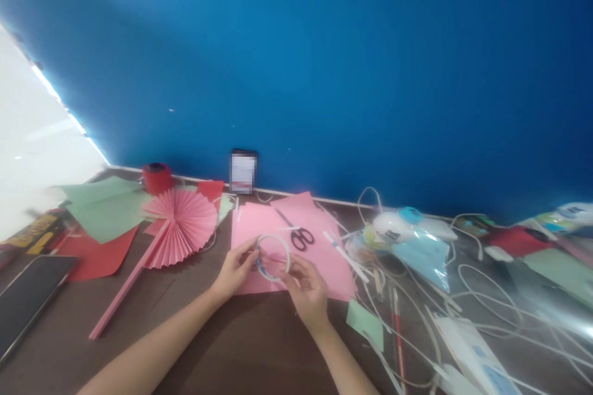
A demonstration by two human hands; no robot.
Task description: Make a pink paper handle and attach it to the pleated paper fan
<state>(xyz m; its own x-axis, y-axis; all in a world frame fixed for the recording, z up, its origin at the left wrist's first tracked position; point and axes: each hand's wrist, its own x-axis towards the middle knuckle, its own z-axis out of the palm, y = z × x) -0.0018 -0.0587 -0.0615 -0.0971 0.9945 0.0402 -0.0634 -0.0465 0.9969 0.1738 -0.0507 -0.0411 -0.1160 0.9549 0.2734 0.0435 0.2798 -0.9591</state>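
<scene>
Between my two hands is a roll of tape, a narrow whitish ring with some blue on its left side. The fingers of my left hand close on the ring's left edge. My right hand pinches its lower right edge. The roll is tilted up above sheets of pink paper. Black-handled scissors lie on that paper just beyond the roll. To the left, a pleated pink paper fan with a long pink handle rests on the table.
Green paper, red paper, a red roll and a dark phone-like slab lie at left. White cables, a light-blue plastic packet and a red pencil crowd the right. A blue wall borders the table.
</scene>
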